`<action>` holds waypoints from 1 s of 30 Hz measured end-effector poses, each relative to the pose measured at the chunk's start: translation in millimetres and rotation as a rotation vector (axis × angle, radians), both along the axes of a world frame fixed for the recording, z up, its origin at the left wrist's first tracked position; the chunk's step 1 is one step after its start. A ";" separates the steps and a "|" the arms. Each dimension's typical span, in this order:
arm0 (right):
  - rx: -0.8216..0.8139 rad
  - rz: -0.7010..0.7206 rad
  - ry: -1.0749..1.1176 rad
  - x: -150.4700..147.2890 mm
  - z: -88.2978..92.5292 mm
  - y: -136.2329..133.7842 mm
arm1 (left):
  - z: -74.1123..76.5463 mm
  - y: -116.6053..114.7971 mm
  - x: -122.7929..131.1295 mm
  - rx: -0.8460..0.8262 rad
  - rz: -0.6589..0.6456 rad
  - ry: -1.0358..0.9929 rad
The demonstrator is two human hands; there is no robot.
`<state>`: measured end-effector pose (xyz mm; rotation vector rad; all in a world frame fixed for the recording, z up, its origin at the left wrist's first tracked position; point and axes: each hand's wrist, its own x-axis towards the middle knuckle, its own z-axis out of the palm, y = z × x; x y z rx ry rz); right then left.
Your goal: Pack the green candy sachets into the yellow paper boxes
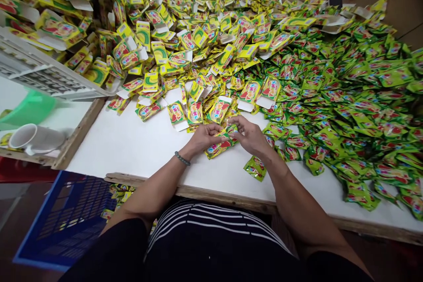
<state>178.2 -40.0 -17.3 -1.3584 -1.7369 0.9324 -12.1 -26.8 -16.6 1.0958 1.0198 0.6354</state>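
Just above the table's front edge, my left hand is closed around a small yellow carton with red melon pictures, tilted with its end toward the right. My right hand pinches a green sachet at that end of the carton; how far the sachet sits inside, I cannot tell. A single green sachet lies flat below my right wrist. Loose yellow cartons, some with white flaps up, lie just beyond my hands.
A big heap of green sachets covers the right side of the white table. Yellow cartons are piled along the back. At left stand a white crate full of cartons, a white mug and a green bowl. A blue basket sits below.
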 end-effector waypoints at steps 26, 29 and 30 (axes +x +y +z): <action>-0.066 -0.001 0.136 -25.6 18.4 -17.3 | -1.0 -12.0 2.5 0.084 0.190 -0.176; 0.109 -0.197 0.179 -20.9 17.9 -13.9 | 0.0 -12.0 3.3 0.158 0.254 -0.199; 0.151 -0.243 0.171 -19.2 16.7 -12.5 | 0.2 -11.8 3.1 0.176 0.284 -0.214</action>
